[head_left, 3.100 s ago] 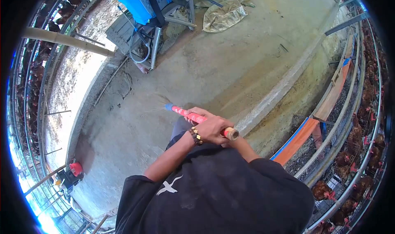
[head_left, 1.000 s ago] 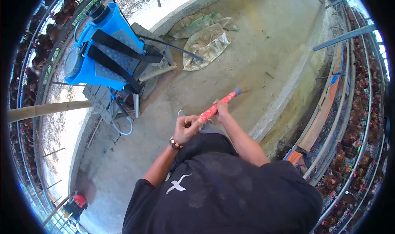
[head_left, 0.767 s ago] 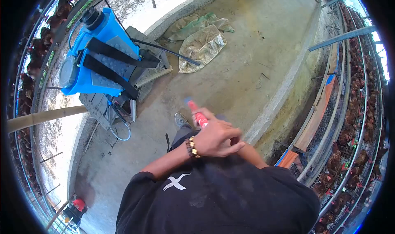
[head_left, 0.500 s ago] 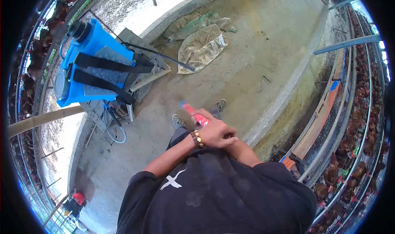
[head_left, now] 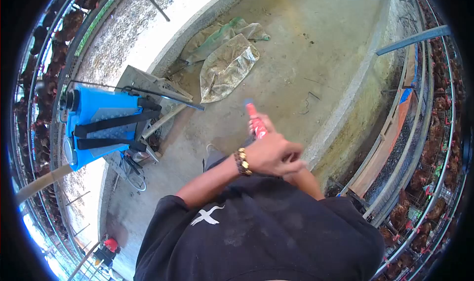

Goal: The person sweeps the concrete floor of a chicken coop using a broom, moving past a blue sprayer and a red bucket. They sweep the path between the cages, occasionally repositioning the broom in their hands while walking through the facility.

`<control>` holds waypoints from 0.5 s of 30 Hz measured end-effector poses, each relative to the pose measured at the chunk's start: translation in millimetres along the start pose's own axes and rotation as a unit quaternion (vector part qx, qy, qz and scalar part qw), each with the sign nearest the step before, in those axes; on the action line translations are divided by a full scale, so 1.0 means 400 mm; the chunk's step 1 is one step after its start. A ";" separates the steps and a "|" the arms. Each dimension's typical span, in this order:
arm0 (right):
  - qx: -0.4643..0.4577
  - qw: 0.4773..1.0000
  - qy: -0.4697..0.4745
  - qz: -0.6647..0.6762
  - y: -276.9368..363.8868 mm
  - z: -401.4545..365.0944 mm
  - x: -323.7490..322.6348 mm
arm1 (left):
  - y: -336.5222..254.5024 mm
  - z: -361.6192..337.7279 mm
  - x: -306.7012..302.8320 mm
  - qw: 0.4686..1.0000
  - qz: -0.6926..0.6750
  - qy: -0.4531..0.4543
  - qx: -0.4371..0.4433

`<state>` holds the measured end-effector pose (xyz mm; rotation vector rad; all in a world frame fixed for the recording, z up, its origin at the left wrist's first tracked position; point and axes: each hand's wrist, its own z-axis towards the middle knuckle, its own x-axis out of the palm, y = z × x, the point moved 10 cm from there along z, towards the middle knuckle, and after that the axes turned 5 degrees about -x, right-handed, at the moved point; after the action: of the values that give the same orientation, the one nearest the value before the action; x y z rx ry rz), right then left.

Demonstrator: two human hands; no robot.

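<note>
My left hand point(head_left: 274, 155), with a brown and gold bracelet point(head_left: 242, 161) at its wrist, crosses over my right forearm. Its fingers are curled and pinched near the right wrist; anything between them is too small or hidden to make out. Beyond it, my right hand point(head_left: 265, 122) is wrapped round a red bottle point(head_left: 257, 127) with white marks, whose narrow end points up and away from me. Much of the right hand is hidden under the left one. The bottle's bluish tip is blurred.
A blue backpack sprayer point(head_left: 106, 125) with black straps rests on a stand point(head_left: 133, 81) at the left. Dirty sacks point(head_left: 229, 68) lie on the concrete floor point(head_left: 291, 78). Caged hens point(head_left: 419, 180) line the right side, with more at the left. A red-topped machine point(head_left: 110, 245) stands lower left.
Both hands and the red bottle have moved a little to the right, and the bottle points more steeply upward in view. The view has shifted, and the sprayer appears lower.
</note>
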<state>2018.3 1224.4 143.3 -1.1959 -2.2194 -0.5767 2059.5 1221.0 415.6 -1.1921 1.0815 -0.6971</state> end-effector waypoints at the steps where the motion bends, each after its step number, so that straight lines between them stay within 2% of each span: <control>1: 0.066 0.997 0.019 0.025 -0.042 0.034 -0.003 | -0.005 0.030 0.030 0.999 0.023 0.035 -0.013; 3: 0.197 0.976 0.058 0.071 -0.120 0.081 -0.003 | 0.039 0.083 0.079 0.993 0.094 0.051 -0.040; 4: 0.185 0.980 0.065 0.037 -0.110 0.099 -0.014 | 0.075 0.099 0.090 0.989 0.129 0.056 -0.055; 7: 0.077 0.996 0.033 -0.003 0.025 0.120 -0.066 | 0.148 0.126 0.061 0.989 0.135 0.021 -0.061; 10: -0.033 0.998 -0.006 -0.044 0.184 0.125 -0.117 | 0.238 0.122 -0.021 0.998 0.065 0.002 -0.014; 11: -0.090 0.988 -0.093 -0.089 0.256 0.166 -0.168 | 0.277 0.123 -0.045 0.999 0.035 -0.002 0.004; 12: -0.149 0.964 -0.178 -0.132 0.328 0.206 -0.224 | 0.313 0.127 -0.080 0.999 0.001 -0.026 -0.027; 15: -0.225 0.929 -0.269 -0.121 0.450 0.235 -0.270 | 0.379 0.145 -0.192 0.990 -0.061 -0.062 -0.111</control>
<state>2196.1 1306.5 22.5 -1.4455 -2.8278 -0.9986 2069.6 1351.4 292.6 -1.4825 1.0061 -0.5982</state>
